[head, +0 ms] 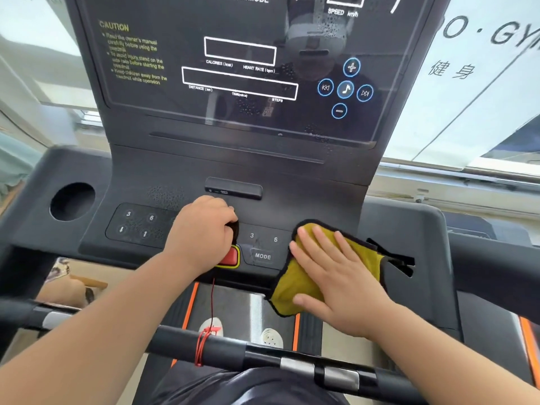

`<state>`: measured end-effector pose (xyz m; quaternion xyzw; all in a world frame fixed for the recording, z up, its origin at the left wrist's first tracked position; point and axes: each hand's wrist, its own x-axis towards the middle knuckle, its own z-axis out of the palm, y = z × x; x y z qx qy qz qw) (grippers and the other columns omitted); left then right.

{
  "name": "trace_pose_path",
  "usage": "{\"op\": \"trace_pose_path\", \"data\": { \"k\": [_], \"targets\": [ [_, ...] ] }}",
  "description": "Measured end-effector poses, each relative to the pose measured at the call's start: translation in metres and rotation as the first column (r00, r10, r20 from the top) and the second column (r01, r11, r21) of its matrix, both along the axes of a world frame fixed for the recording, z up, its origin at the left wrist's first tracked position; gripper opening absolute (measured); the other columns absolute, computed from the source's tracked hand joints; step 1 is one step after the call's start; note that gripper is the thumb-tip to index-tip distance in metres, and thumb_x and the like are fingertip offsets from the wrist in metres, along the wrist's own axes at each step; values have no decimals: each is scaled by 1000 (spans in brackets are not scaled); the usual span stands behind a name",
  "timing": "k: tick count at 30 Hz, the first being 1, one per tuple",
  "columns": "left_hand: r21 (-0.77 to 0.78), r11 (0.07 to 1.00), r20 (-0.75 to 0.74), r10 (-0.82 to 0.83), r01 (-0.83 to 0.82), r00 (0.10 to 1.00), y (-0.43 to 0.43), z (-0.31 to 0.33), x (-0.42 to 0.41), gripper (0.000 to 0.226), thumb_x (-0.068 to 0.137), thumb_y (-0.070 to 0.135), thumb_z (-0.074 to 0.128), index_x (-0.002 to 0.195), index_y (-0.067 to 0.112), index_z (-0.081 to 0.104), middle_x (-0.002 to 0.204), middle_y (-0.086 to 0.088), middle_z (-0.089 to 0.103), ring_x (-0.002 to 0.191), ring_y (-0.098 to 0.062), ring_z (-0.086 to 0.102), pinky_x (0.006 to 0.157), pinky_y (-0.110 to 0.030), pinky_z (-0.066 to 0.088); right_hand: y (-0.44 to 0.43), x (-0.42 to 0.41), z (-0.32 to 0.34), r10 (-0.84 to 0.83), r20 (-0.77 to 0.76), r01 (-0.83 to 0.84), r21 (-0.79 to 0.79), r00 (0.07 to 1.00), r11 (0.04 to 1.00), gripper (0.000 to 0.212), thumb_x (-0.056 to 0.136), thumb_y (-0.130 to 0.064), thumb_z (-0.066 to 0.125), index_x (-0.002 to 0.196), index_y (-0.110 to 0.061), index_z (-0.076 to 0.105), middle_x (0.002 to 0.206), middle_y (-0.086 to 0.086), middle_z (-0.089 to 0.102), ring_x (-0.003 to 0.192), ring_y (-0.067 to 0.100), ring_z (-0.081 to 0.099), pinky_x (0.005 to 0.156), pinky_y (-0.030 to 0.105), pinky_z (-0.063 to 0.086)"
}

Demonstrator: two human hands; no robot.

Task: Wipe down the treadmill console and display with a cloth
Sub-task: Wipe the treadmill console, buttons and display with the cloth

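Note:
The treadmill's dark display [239, 83] rises at the top, with fine droplets on its right and lower parts. Below it lies the grey console [292, 206] with number keys and a MODE button [263, 255]. My right hand [336, 276] lies flat, fingers spread, and presses a yellow cloth [295, 285] with black edging onto the console's right front edge. My left hand [201, 229] is curled into a fist at the console's centre, closed around a small black object [234, 229] just above the red safety key [229, 257].
A round cup holder [72, 201] sits in the console's left wing. A black handlebar [233, 349] crosses in front of my body, with a red cord [203, 343] looped around it. The belt [242, 308] and my shoes show below. Windows lie behind the machine.

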<state>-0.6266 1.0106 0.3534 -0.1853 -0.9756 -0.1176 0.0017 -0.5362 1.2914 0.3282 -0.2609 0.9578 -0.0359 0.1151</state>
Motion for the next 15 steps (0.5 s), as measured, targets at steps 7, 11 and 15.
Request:
{"op": "trace_pose_path", "data": {
  "k": [7, 11, 15],
  "targets": [
    [-28, 998, 146, -44, 48, 988, -10, 15, 7, 51, 72, 22, 48, 114, 14, 76, 130, -3, 70, 121, -29, 62, 102, -46, 51, -18, -33, 7, -323, -17, 324, 42, 946, 945, 100, 89, -87, -2, 164, -23, -13, 169, 7, -27, 153, 28, -31, 126, 57, -11],
    [1, 1000, 244, -20, 20, 970, -12, 26, 6, 63, 76, 29, 43, 135, 21, 64, 145, 3, 59, 138, -21, 47, 116, -38, 34, -56, -47, 9, -191, 0, 191, 42, 982, 981, 106, 86, -92, 5, 165, -21, -6, 171, 9, -21, 155, 31, -27, 124, 60, -11],
    [9, 1000, 191, -17, 16, 981, -25, 23, 12, 59, 76, 26, 47, 130, 18, 67, 142, 0, 61, 135, -25, 51, 116, -41, 36, -82, -40, 8, -80, 18, 80, 9, 997, 997, 103, 88, -89, 8, 166, -22, 2, 173, 4, -12, 157, 29, -20, 125, 59, -9]
  ]
}}
